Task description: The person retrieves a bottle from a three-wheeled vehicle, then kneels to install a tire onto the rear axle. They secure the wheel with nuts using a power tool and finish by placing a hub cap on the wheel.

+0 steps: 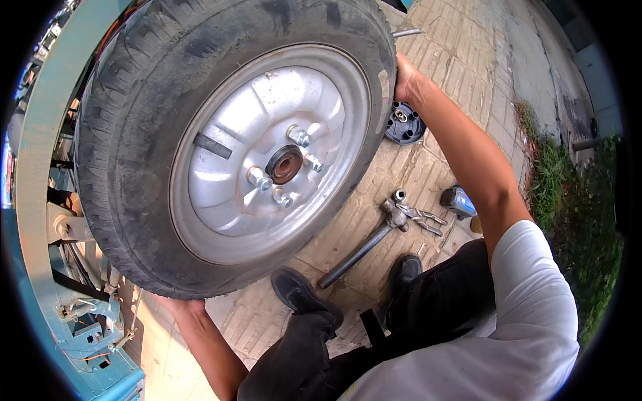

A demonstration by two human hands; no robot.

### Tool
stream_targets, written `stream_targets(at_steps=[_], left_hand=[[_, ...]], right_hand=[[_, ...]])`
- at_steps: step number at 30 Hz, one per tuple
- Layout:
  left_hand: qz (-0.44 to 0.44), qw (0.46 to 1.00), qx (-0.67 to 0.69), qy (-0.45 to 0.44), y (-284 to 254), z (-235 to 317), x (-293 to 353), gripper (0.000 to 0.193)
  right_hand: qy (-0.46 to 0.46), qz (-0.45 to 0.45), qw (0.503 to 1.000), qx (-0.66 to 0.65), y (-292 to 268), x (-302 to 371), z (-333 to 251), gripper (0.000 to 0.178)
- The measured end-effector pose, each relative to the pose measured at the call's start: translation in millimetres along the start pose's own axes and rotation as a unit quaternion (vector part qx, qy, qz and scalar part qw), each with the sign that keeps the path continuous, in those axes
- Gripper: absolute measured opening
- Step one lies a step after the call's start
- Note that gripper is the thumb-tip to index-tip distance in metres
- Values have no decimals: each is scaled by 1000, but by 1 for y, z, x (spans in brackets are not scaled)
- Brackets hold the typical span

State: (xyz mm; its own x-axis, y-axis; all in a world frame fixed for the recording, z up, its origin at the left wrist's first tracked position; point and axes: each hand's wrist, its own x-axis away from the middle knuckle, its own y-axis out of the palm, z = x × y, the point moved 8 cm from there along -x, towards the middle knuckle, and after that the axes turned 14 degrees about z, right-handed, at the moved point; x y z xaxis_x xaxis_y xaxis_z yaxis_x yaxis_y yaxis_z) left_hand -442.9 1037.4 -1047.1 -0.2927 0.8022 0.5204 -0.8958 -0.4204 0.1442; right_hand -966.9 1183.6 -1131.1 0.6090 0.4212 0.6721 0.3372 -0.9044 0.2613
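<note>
A large wheel with a black tyre (144,100) and a silver steel rim (227,127) stands upright and tilted in front of me. Several shiny lug nuts (259,178) sit around the rusty brown hub (285,165) at its centre. My left hand (182,305) grips the tyre from below, its fingers hidden behind the rubber. At the far right side of the tyre, my right hand (406,80) holds on to its edge, fingers mostly out of sight behind it.
Teal vehicle frame (39,134) runs along the left. On the paving right of the wheel lie a black hub cap (405,130), a hammer (364,250), pliers (424,217) and a blue-grey tool (459,200). My shoes (301,291) stand close by; grass (548,174) grows farther right.
</note>
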Motion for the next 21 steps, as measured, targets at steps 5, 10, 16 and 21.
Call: stream_targets(at_steps=[5, 10, 16, 21], left_hand=[[-8, 999, -28, 25, -3, 18, -8, 59], [-17, 998, -21, 51, -3, 18, -11, 60], [-26, 996, 18, 82, -9, 11, -27, 62], [-14, 993, 45, 106, -8, 9, -30, 65]], right_hand=[[-2, 18, 1000, 22, 27, -13, 11, 45], [21, -23, 999, 27, 32, -13, 23, 47], [11, -32, 999, -7, 43, -20, 34, 50], [-35, -65, 995, -70, 55, -25, 29, 52]])
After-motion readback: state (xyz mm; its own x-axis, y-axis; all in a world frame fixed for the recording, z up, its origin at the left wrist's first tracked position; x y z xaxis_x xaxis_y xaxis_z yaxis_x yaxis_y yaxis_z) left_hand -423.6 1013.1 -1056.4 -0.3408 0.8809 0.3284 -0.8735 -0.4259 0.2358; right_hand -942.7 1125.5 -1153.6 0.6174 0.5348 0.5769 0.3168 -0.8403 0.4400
